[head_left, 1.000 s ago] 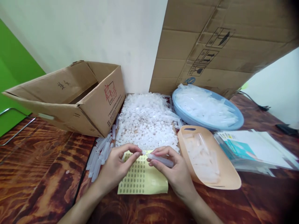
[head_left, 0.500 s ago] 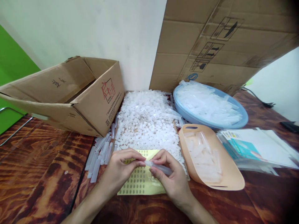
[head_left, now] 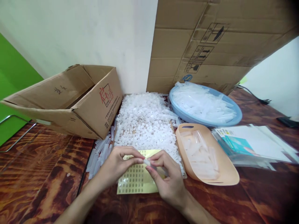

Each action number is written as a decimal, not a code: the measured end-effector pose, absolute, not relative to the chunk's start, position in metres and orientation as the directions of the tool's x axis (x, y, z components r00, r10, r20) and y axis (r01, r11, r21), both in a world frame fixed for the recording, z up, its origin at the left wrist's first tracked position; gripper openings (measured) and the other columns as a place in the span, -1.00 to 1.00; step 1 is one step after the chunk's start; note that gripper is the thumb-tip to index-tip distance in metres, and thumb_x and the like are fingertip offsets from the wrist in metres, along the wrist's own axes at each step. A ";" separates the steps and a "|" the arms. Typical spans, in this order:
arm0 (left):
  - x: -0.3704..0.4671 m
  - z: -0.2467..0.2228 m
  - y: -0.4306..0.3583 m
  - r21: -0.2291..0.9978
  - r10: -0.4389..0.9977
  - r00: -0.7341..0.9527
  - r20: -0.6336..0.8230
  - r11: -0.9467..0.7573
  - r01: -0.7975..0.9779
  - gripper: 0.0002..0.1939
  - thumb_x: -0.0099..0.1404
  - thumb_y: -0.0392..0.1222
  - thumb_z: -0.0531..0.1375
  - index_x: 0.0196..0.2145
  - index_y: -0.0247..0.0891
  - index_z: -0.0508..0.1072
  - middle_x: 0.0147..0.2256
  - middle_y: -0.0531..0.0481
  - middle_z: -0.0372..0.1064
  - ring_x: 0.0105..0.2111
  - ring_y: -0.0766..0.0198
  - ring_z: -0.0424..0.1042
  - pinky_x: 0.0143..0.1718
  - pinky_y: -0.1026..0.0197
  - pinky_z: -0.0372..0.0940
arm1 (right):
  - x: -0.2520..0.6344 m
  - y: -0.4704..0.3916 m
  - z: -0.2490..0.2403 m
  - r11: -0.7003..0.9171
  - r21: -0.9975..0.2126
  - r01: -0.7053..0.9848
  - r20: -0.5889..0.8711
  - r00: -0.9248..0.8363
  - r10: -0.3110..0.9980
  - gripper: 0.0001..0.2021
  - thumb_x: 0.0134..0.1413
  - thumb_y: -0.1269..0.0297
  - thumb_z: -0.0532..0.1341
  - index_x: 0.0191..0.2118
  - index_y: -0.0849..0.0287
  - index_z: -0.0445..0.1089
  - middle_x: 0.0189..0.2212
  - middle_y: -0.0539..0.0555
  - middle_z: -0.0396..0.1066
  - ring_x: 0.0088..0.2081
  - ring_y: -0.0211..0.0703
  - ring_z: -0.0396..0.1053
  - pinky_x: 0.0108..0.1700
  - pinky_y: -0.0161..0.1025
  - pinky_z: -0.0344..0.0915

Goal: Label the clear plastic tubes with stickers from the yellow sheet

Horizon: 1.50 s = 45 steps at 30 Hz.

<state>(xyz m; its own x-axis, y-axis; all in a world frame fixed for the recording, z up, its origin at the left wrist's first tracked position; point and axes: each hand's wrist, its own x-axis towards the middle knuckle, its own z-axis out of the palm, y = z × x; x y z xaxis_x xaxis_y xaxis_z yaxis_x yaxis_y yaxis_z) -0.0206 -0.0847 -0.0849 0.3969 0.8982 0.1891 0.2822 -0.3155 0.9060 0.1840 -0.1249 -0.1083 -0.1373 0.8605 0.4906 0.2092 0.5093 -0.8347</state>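
Observation:
My right hand [head_left: 170, 179] is wrapped round a translucent plastic tube [head_left: 147, 162], which points left and is partly hidden by the fingers. At the tube's left end, the thumb and index finger of my left hand [head_left: 122, 163] are pinched together on its tip. Whether a small cap or sticker is between those fingertips I cannot make out. Beneath both hands lies a yellow sheet [head_left: 132, 179] with rows of small oval stickers. Beyond it spreads a heap of small whitish plastic pieces [head_left: 149, 121].
Loose tubes [head_left: 94, 163] lie by an open cardboard box [head_left: 98, 109] at left. A peach tray [head_left: 230, 174] and a blue basin [head_left: 238, 116], both holding translucent tubes, stand at right. Plastic-wrapped packets [head_left: 259, 143] lie beyond the tray. A large carton [head_left: 177, 40] rises behind.
The view has shifted slightly. My right fingers now cover more of the tube, with less of it showing on the right. Both hands stay together at its left end.

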 end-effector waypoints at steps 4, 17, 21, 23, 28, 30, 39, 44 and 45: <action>-0.030 -0.084 -0.046 0.525 0.878 0.388 0.280 -0.479 0.704 -0.78 0.50 -0.29 0.16 -0.07 -0.20 0.62 -0.14 -0.11 0.63 -0.16 0.14 0.60 -0.10 0.16 0.44 | 0.186 -0.124 -0.106 0.459 -0.870 0.181 0.466 -0.009 0.885 -0.87 0.24 0.42 0.32 -0.28 0.09 0.36 -0.28 0.07 0.45 -0.22 -0.08 0.49 -0.17 -0.18 0.41; -0.019 -0.099 0.008 0.291 0.849 0.452 0.273 -0.521 0.803 -0.77 0.40 -0.43 0.12 -0.31 -0.25 0.54 -0.29 -0.15 0.51 -0.26 0.04 0.54 -0.07 0.01 0.37 | 0.192 -0.126 -0.102 0.290 -0.953 -0.083 0.287 0.046 0.957 -0.90 0.20 0.31 0.35 -0.30 0.12 0.41 -0.29 0.07 0.48 -0.21 -0.08 0.51 -0.12 -0.18 0.46; -0.020 -0.088 -0.027 0.404 0.842 0.422 0.336 -0.534 0.743 -0.74 0.53 -0.31 0.03 -0.05 -0.21 0.52 -0.06 -0.14 0.53 -0.06 0.13 0.55 0.02 0.10 0.42 | 0.192 -0.126 -0.100 0.318 -0.942 -0.107 0.316 0.039 0.948 -0.92 0.18 0.33 0.35 -0.28 0.12 0.42 -0.28 0.08 0.49 -0.20 -0.07 0.52 -0.12 -0.18 0.48; -0.020 -0.085 -0.048 0.494 0.853 0.383 0.355 -0.519 0.697 -0.76 0.55 -0.23 0.05 -0.02 -0.18 0.52 0.00 -0.13 0.52 0.04 0.15 0.54 0.06 0.13 0.45 | 0.192 -0.126 -0.100 0.318 -0.942 -0.105 0.317 0.028 0.948 -0.94 0.19 0.34 0.34 -0.27 0.12 0.43 -0.27 0.09 0.51 -0.20 -0.07 0.53 -0.12 -0.19 0.50; -0.021 -0.092 -0.085 0.880 0.952 0.212 0.220 -0.287 0.378 -0.91 0.43 -0.20 0.26 -0.16 -0.21 0.56 -0.08 -0.11 0.57 -0.04 0.13 0.60 0.01 0.14 0.52 | 0.190 -0.126 -0.101 0.335 -0.942 -0.026 0.335 0.015 0.942 -0.94 0.17 0.37 0.36 -0.27 0.11 0.48 -0.28 0.09 0.58 -0.17 -0.05 0.57 -0.10 -0.17 0.50; -0.023 -0.097 -0.089 0.849 0.953 0.202 0.225 -0.293 0.439 -0.89 0.44 -0.20 0.25 -0.13 -0.20 0.58 -0.11 -0.09 0.58 -0.08 0.13 0.60 -0.03 0.14 0.52 | 0.189 -0.125 -0.103 0.367 -0.930 0.012 0.367 0.018 0.930 -0.93 0.17 0.38 0.37 -0.27 0.11 0.48 -0.28 0.09 0.59 -0.18 -0.05 0.58 -0.09 -0.16 0.49; -0.026 -0.071 -0.118 0.638 0.750 0.608 0.261 -0.607 0.474 -0.83 0.49 -0.35 0.18 -0.08 -0.16 0.54 -0.22 -0.05 0.57 -0.21 0.22 0.58 -0.16 0.24 0.45 | 0.195 -0.118 -0.108 0.372 -0.914 0.159 0.392 0.115 0.913 -0.96 0.22 0.37 0.33 -0.26 0.11 0.47 -0.27 0.10 0.55 -0.16 -0.04 0.53 -0.07 -0.11 0.47; -0.052 -0.044 -0.149 0.648 0.756 0.643 0.126 -0.553 0.523 -0.79 0.47 -0.32 0.21 -0.02 -0.09 0.55 -0.19 -0.04 0.60 -0.21 0.17 0.60 -0.20 0.23 0.48 | 0.197 -0.121 -0.107 0.349 -0.922 0.168 0.367 0.092 0.926 -0.94 0.22 0.39 0.35 -0.23 0.12 0.47 -0.24 0.07 0.52 -0.12 -0.08 0.51 -0.05 -0.13 0.45; -0.059 -0.043 -0.156 0.670 0.771 0.630 0.097 -0.519 0.532 -0.78 0.48 -0.33 0.20 -0.01 -0.10 0.54 -0.18 -0.05 0.60 -0.18 0.16 0.61 -0.16 0.22 0.48 | 0.197 -0.121 -0.108 0.357 -0.919 0.168 0.375 0.087 0.923 -0.93 0.22 0.40 0.35 -0.23 0.12 0.47 -0.24 0.06 0.52 -0.13 -0.08 0.51 -0.05 -0.13 0.46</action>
<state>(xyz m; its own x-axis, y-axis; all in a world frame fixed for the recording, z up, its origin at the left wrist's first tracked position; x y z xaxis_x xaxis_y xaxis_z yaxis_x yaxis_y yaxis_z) -0.0590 -0.1563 -0.0425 0.6297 0.7707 0.0969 0.5317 -0.5186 0.6695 0.1967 -0.1209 -0.1078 0.0869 0.9231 0.3746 0.1676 0.3571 -0.9189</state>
